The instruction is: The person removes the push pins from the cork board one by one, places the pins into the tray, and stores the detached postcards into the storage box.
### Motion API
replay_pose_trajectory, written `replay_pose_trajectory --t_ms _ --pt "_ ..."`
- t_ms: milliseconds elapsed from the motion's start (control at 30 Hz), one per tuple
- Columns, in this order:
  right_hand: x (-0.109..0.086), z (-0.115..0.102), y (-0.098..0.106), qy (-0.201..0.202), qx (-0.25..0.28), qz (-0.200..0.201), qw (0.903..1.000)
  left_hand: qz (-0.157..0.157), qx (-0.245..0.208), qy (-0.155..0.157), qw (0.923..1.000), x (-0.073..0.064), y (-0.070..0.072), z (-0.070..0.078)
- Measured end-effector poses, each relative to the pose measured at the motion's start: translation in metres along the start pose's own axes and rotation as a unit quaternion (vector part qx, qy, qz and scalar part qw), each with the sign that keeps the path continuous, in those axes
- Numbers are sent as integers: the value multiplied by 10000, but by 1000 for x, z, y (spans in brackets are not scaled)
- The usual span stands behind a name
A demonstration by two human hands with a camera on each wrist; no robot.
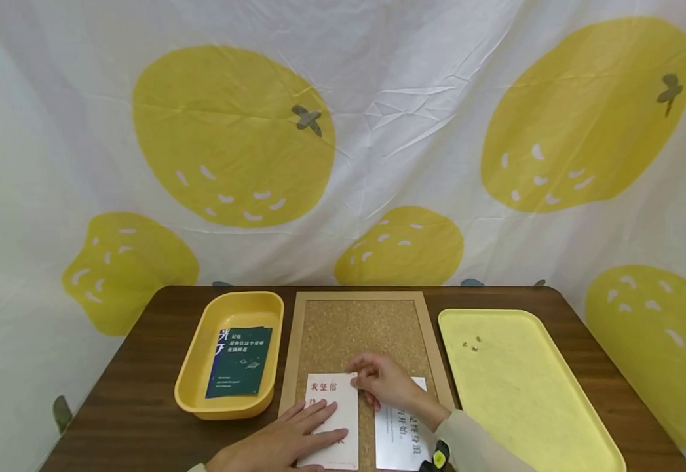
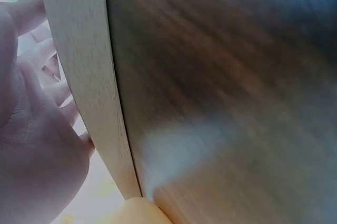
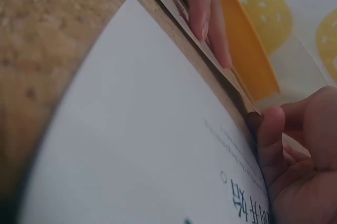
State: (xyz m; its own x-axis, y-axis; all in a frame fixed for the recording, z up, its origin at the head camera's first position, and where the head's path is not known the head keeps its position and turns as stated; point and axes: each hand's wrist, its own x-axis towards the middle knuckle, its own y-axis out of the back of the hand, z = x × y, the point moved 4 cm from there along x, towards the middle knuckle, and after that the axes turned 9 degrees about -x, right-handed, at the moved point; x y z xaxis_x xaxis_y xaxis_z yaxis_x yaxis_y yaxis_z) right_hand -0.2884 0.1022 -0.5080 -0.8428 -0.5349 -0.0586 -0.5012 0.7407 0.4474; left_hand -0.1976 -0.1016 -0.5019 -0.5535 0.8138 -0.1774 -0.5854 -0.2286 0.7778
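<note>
A white card (image 1: 345, 419) with red characters lies on a framed cork board (image 1: 362, 328). Spread fingers of my left hand (image 1: 280, 442) rest on its face; in the left wrist view that palm (image 2: 37, 134) is beside the board's wooden frame (image 2: 89, 66). At the card's top right corner, my right hand (image 1: 385, 381) has thumb and index finger close together. What lies between those fingertips is too small to tell. Another white card (image 1: 391, 432) with dark characters lies under the right forearm, and fills much of the right wrist view.
An orange-yellow bin (image 1: 192, 387) holding dark green and blue cards (image 1: 247, 360) stands left of the board. To the right, a pale yellow tray (image 1: 525, 387) carries several small metallic pieces (image 1: 475, 348). Behind the dark wooden table (image 1: 136, 400) hangs a lemon-print cloth (image 1: 372, 118).
</note>
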Motion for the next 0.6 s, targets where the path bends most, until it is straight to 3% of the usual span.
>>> replay_pose_trajectory --t_ms 600 --pt "-2 -3 -1 245 -554 -705 9957 129 -428 354 9984 -2 2 0"
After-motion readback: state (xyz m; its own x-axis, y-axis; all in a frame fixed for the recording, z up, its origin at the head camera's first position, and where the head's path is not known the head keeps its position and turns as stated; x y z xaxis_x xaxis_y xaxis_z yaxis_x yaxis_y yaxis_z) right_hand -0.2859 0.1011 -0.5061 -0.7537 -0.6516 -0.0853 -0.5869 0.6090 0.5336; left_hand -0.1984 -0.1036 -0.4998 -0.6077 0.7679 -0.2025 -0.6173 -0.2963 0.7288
